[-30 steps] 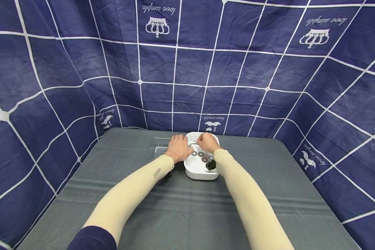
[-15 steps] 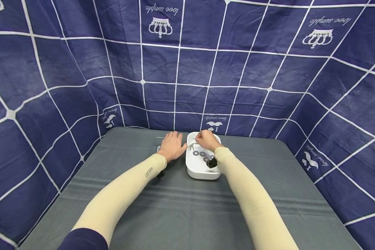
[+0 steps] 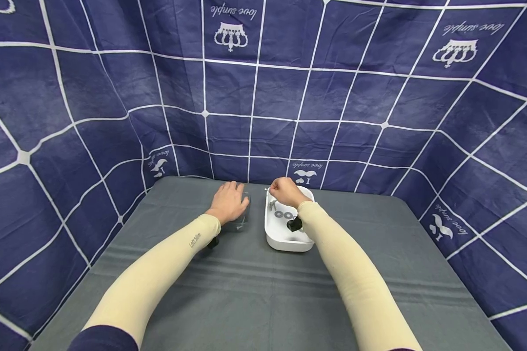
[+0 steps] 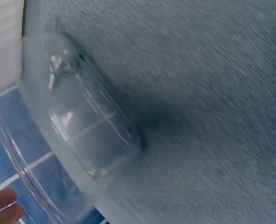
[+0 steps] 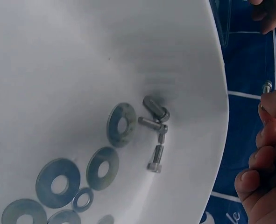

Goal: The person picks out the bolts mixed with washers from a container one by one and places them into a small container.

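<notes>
My right hand (image 3: 287, 191) is above the far left rim of a white tray (image 3: 290, 246). Thumb and forefinger pinch a small metal bolt (image 5: 267, 87), its head poking out. Inside the tray lie several flat washers (image 5: 58, 183) of different sizes and a small cluster of bolts (image 5: 155, 158). My left hand (image 3: 228, 202), fingers spread and fairly straight, is over a clear plastic container (image 4: 95, 140) left of the tray; whether it touches it cannot be told. Small metal pieces (image 4: 63, 65) sit at one end of that container. Only some left fingertips (image 4: 2, 201) show in the left wrist view.
A grey cloth (image 3: 263, 302) covers the table. Behind and at both sides hangs a dark blue curtain (image 3: 355, 97) with white lines. The white tray and the clear container stand near the table's far edge, with a gap between them.
My left hand has moved left, away from the tray's rim and over the clear container. My right hand has risen and shifted toward the tray's far left corner with the bolt.
</notes>
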Tool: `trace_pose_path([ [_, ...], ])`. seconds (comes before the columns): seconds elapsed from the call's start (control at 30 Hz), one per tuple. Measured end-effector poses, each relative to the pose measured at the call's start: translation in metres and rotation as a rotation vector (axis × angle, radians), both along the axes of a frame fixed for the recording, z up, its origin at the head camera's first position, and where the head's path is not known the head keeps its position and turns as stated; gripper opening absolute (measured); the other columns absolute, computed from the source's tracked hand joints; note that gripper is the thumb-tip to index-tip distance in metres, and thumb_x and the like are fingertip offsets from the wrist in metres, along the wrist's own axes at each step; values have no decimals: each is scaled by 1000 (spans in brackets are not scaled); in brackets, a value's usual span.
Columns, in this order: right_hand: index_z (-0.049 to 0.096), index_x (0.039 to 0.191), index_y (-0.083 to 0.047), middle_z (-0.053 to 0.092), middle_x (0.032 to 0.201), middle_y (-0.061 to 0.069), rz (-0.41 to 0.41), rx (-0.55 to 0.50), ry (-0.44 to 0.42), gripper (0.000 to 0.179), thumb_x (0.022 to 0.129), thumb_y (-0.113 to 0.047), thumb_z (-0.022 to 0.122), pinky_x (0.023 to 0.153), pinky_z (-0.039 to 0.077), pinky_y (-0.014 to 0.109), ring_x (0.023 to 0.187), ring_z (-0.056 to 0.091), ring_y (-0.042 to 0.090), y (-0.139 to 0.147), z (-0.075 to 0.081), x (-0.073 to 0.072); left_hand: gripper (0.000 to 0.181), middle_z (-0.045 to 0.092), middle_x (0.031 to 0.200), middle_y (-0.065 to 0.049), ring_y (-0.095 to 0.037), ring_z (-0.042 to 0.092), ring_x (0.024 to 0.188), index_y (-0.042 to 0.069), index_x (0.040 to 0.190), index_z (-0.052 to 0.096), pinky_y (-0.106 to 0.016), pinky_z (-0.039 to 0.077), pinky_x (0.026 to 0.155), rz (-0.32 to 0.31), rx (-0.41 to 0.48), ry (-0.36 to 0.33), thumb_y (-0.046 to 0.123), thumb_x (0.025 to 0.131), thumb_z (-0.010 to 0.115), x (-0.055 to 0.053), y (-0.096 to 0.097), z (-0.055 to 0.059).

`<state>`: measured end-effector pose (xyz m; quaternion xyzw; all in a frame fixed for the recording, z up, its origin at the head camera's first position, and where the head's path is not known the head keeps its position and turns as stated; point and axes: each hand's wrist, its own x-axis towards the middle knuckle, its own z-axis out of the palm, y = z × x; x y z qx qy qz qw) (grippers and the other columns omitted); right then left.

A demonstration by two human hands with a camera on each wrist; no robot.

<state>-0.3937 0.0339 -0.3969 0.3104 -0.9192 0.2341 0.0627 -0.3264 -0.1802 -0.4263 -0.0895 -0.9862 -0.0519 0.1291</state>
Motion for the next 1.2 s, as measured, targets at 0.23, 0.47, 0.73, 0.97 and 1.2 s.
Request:
trace_pose_path([
  [0.23, 76, 89, -4, 70, 78, 2, 23, 11, -20, 18, 91, -7, 59, 82, 53, 34, 77, 62, 17, -13, 1, 1, 56, 53, 136, -22, -37, 47, 132, 1, 145, 48, -50, 32, 116, 5, 21, -26, 35, 100, 44, 5, -16, 3],
  [0.47, 76, 88, -5, 70, 78, 3, 39, 1, -2, 16, 91, -8, 60, 79, 52, 33, 76, 62, 17, -23, 3, 3, 58, 51, 138, -23, -39, 47, 133, 0, 146, 47, -50, 32, 116, 22, 22, -41, 35, 100, 46, 9, -30, 5],
  [0.73, 75, 88, -6, 70, 79, 3, 51, 18, 2, 15, 91, -10, 61, 77, 50, 31, 75, 60, 16, -32, 2, 6, 56, 53, 135, -23, -39, 49, 130, 2, 145, 48, -51, 35, 114, 33, 20, -53, 35, 100, 46, 11, -42, -2],
  [0.97, 75, 86, -6, 69, 78, 1, 68, 9, -3, 15, 91, -9, 61, 76, 50, 29, 75, 60, 14, -42, 3, 5, 55, 54, 133, -23, -39, 51, 126, 1, 143, 49, -51, 37, 112, 50, 14, -71, 35, 99, 48, 12, -50, -7],
  [1.2, 75, 86, -7, 69, 76, 1, 87, -7, -9, 15, 90, -8, 61, 74, 49, 28, 73, 58, 14, -56, 3, 9, 58, 54, 135, -24, -39, 50, 128, 1, 145, 48, -52, 38, 111, 74, 26, -87, 36, 99, 52, 11, -56, -11],
])
